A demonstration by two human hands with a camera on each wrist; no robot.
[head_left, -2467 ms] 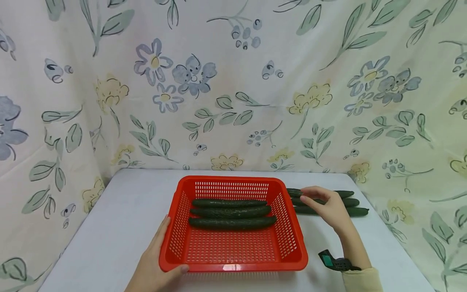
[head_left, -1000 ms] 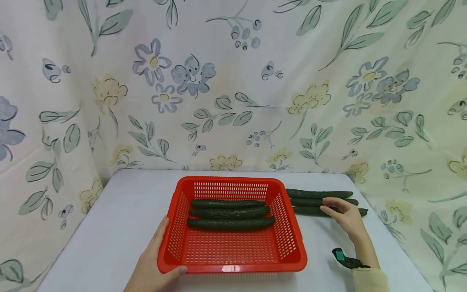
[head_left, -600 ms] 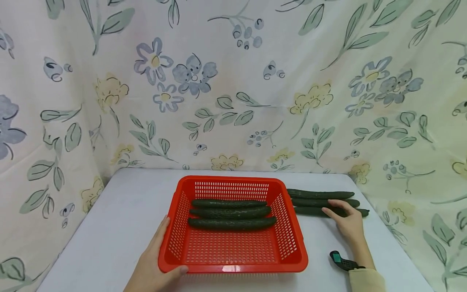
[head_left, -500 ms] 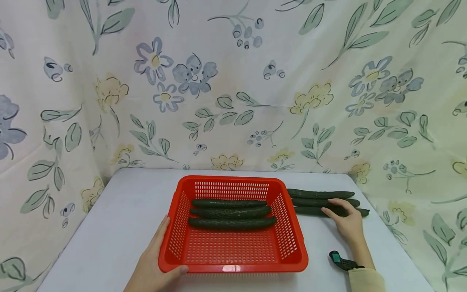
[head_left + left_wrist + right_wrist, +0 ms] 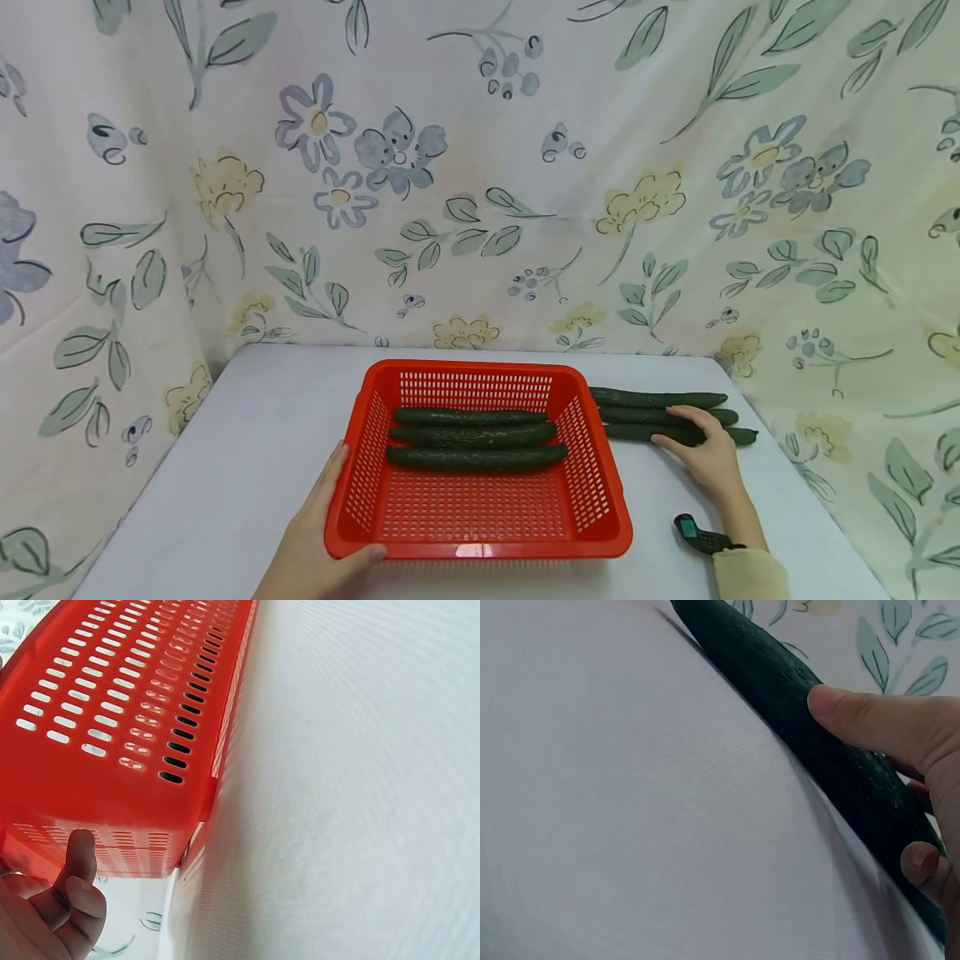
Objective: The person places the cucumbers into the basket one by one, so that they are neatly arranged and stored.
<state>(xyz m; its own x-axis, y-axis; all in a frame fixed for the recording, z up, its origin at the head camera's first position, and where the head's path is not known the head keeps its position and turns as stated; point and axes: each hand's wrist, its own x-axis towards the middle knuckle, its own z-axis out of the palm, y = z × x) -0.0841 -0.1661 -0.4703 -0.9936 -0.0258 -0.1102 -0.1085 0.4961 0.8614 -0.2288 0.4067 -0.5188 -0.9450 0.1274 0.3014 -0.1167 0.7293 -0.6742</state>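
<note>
A red plastic basket (image 5: 480, 550) with slotted walls stands mid-table, three dark green cucumbers (image 5: 477, 458) side by side in its back half. My left hand (image 5: 315, 533) holds its front left corner, thumb at the front rim and fingers along the left side; the left wrist view shows bent fingers (image 5: 82, 859) against the outer wall. Right of the basket lie three more cucumbers in a row. My right hand (image 5: 708, 458) grips the nearest cucumber (image 5: 630, 432) right of its middle. In the right wrist view the thumb (image 5: 840, 709) presses on this cucumber (image 5: 772, 682); some fingers are hidden behind it.
Behind the gripped one lie a middle cucumber (image 5: 633, 415) and a back cucumber (image 5: 660, 398), near the basket's right wall. A white table (image 5: 225, 467) carries everything. A floral cloth (image 5: 480, 208) hangs behind it. A dark wristband (image 5: 705, 537) circles the right wrist.
My right hand has moved from the left part of the back cucumbers rightward and nearer, then slightly back left on the nearest cucumber. The left hand and basket have stayed in place.
</note>
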